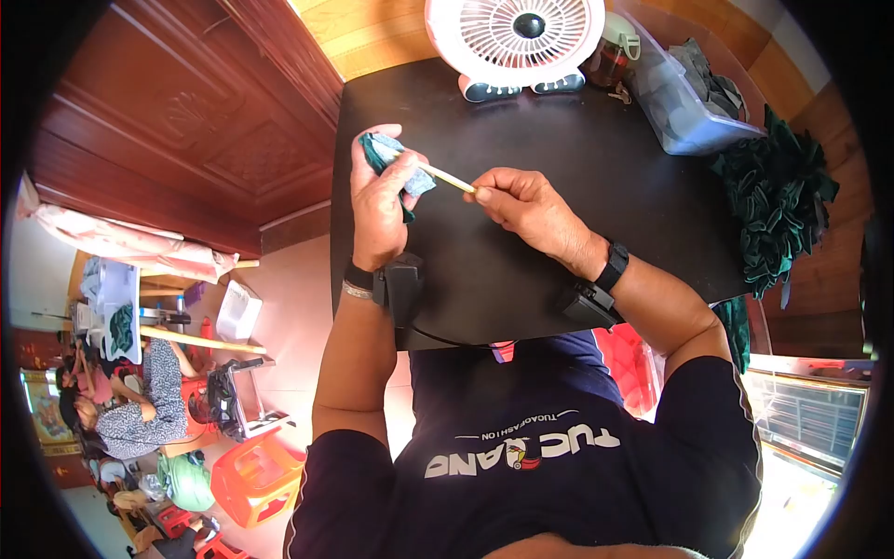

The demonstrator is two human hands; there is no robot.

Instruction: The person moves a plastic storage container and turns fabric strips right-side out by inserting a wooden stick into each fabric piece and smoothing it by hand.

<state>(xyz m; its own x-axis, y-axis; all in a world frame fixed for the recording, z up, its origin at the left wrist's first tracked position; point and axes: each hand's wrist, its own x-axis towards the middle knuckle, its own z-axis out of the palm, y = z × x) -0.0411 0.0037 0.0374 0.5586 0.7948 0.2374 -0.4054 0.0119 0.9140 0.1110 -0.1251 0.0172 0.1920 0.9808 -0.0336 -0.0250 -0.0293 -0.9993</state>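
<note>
My left hand [380,200] is raised over the black table, with its fingers closed on a small piece of dark green and light grey-blue fabric [422,181]. My right hand [526,210] pinches one end of a thin, pale stick [451,178] between thumb and fingertips. The stick's other end meets the fabric at the left fingers; whether it is inside the cloth or only against it, I cannot tell. Both wrists wear black straps with small dark boxes.
A white fan [529,26] stands at the back of the black table [466,270]. To the right are a clear plastic bin [684,112] with grey cloth and a heap of dark green fabric pieces [778,205]. Several people sit at far left, near an orange stool [256,475].
</note>
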